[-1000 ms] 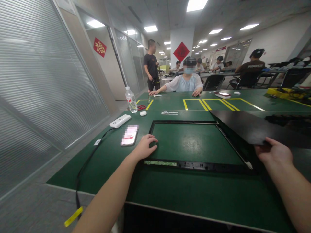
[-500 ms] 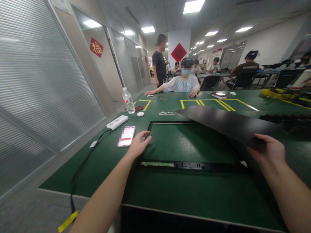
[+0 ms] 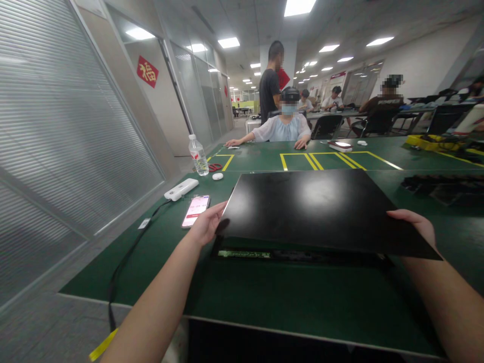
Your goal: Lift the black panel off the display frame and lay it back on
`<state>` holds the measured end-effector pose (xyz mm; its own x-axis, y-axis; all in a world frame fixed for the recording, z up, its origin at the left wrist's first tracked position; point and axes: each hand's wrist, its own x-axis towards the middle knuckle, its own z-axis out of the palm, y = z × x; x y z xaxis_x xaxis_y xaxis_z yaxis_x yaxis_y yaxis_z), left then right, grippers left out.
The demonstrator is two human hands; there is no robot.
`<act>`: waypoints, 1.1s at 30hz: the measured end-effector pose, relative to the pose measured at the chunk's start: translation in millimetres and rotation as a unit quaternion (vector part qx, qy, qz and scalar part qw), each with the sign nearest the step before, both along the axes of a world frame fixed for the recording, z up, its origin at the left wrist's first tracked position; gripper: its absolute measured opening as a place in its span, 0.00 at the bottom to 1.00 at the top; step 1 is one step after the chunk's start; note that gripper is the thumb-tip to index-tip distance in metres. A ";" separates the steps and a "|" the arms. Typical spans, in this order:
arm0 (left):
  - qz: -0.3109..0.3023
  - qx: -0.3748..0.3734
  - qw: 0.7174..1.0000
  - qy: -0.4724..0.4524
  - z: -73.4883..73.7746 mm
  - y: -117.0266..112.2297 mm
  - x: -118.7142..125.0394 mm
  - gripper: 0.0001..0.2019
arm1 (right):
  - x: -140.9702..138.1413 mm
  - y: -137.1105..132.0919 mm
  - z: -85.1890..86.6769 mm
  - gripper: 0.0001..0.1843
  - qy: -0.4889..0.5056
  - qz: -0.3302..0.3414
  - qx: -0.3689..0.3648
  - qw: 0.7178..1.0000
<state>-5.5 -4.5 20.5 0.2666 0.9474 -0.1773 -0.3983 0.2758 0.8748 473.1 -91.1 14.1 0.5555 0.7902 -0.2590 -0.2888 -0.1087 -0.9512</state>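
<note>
Black panel: the black panel (image 3: 313, 209) is held above the worktop (image 3: 302, 297), its glossy face up, with light reflected near the far edge.
Right hand: the panel's right side is grasped by the right hand (image 3: 414, 227), thumb on top, remaining fingers hidden beneath; the near right corner projects past it.
Left hand: the panel's left edge is met by the fingers of the left hand (image 3: 207, 222); partly hidden, so whether they are clenched cannot be told.
Black frame: the black frame (image 3: 310, 257) is mostly covered by the panel; its near bar, with a green strip (image 3: 244, 254) at left, is seen below the panel's near edge.
Left of panel: a lit phone (image 3: 195, 210), a white oblong device (image 3: 181, 189) with a black cable (image 3: 130, 249) attached, and a small white case (image 3: 218, 176) are noted.
Farther back: a clear bottle (image 3: 198, 159) is stood beside red-handled scissors (image 3: 215, 167).
Opposite side: a seat is occupied by a masked co-worker (image 3: 285, 128), both hands rested on the green surface.
</note>
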 end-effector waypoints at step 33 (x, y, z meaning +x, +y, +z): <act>0.123 0.127 0.983 0.045 0.8 3.0 -4.6 0.26 | -23.9 12.6 0.6 0.07 -0.078 0.049 -0.044 0.995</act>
